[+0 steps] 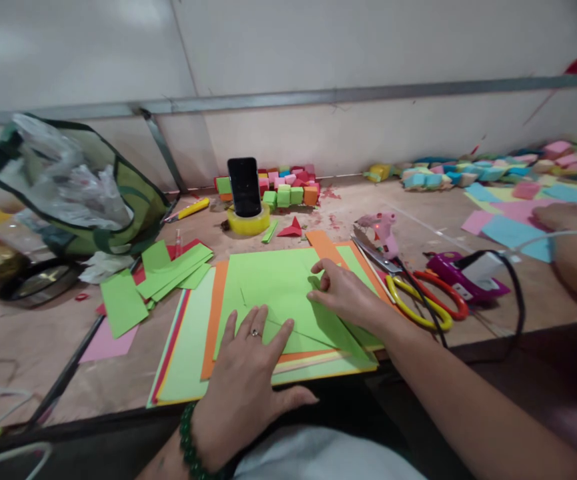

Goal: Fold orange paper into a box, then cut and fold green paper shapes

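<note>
A light green sheet of paper (268, 277) lies on a stack of coloured sheets (175, 377), with a fold line running across its lower part. My left hand (251, 373) rests flat on its near left side, fingers spread, thumb out past the near edge of the stack. Over the right side of the sheet, my right hand (343, 290) has its fingers curled and closed at a folded-over flap (341, 337) of the green paper. The fingertips partly hide where they meet the flap. An orange strip (323, 245) sticks out beyond the right hand.
Scissors (418, 300), a pink glue gun (385, 230) and a purple power strip (468, 277) with cables lie right. Cut green pieces (155, 283), tape (43, 277) and a bag (98, 193) are left. A phone (245, 187) stands behind. Another person's hand (563, 220) is far right.
</note>
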`<state>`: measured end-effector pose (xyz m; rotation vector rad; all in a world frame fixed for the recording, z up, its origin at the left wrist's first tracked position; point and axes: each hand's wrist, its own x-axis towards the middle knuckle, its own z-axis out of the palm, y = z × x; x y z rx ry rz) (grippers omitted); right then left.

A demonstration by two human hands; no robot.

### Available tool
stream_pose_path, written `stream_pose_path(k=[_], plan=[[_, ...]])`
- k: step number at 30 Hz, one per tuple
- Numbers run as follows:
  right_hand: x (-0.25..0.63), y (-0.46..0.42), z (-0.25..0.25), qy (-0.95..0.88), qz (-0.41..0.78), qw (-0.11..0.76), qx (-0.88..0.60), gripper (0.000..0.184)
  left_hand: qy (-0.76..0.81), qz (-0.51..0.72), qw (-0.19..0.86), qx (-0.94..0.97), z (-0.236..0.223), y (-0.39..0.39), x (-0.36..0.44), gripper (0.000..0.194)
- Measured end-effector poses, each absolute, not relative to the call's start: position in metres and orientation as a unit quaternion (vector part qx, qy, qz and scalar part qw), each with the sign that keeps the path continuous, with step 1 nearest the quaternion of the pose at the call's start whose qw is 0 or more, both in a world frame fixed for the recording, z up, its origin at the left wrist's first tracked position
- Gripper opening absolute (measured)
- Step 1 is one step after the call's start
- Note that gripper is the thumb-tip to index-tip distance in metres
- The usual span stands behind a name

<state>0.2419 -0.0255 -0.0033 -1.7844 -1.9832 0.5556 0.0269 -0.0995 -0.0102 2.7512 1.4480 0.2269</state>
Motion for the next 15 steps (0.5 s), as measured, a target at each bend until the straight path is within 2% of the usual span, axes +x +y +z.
stream_pose_path(k=[2,4,10,13,15], plan=[[0.239,-0.028,-0.004,-0.732,0.166,0.203,-0.629,0.028,0.465,0.080,0.017,0.881,-0.008,-0.099,0.028,0.092],[0.238,-0.031,-0.004,-0.763,0.143,0.193,-0.600,0.015,0.459,0.089,0.031,0.884,-0.007,-0.097,0.029,0.093],[0.245,-0.034,-0.004,-0.836,0.125,0.162,-0.510,0.023,0.435,0.090,0.092,0.891,0.001,-0.088,0.033,0.094],[0.251,-0.039,-0.001,-0.850,0.129,0.155,-0.486,0.016,0.431,0.084,0.094,0.894,0.001,-0.087,0.035,0.092],[0.253,-0.044,0.003,-0.857,0.121,0.143,-0.480,0.023,0.426,0.083,0.080,0.897,-0.001,-0.088,0.036,0.092]])
